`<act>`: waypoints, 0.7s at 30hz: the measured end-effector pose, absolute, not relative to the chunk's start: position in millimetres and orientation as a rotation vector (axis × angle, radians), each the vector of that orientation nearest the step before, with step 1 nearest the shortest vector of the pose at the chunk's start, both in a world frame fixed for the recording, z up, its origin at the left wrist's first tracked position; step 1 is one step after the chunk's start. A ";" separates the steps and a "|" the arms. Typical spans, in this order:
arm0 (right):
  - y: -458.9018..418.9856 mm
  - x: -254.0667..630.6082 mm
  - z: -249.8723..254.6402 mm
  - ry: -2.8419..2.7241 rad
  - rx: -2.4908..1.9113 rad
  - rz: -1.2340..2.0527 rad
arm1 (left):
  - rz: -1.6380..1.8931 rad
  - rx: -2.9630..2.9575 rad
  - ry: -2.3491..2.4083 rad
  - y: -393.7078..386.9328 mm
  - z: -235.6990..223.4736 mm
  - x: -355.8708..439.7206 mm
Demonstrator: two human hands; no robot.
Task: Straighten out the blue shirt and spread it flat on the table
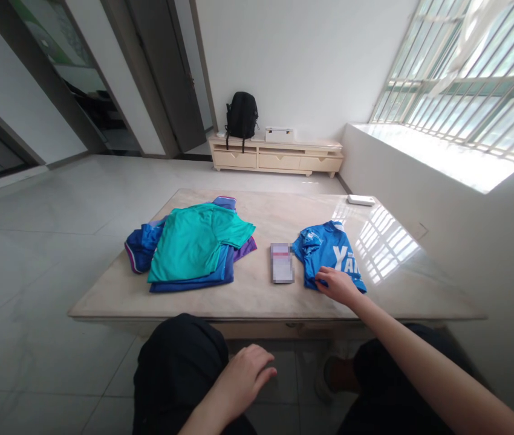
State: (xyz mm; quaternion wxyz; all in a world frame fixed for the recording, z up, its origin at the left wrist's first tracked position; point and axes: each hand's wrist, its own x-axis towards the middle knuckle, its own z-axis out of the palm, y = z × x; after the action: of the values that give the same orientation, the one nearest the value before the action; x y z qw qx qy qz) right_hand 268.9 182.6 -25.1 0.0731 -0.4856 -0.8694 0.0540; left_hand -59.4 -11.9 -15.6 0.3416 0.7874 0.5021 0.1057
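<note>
A folded blue T-shirt [325,248] with white lettering lies on the right part of the table. My right hand [336,284] is at its near edge, fingers bent and closed on the fabric; the hand covers some of the lettering. My left hand [250,368] hovers beside my left knee, below the table edge, with its fingers loosely apart and nothing in them. To the left is a pile of folded clothes, topped by a green T-shirt [193,241]. Blue garments [202,283] and a purple one [245,248] stick out beneath it.
A blurred-out phone-sized object [282,264] sits between the pile and the blue shirt. A white box-like item [361,200] lies at the table's far right corner. Beyond the marble-look table [257,302], a low cabinet [279,158] bears a black backpack [241,115].
</note>
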 end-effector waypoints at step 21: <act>177.1 236.3 -35.4 -2.560 -1.641 -0.035 | 0.168 2.076 1.355 -11.1 -23.1 -56.1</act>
State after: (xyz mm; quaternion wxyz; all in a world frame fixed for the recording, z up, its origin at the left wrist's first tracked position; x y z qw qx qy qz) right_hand 236.3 177.1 -35.4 0.0500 -0.5390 -0.8407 -0.0116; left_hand -56.1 -11.1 -23.1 0.3226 0.7908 0.5162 0.0639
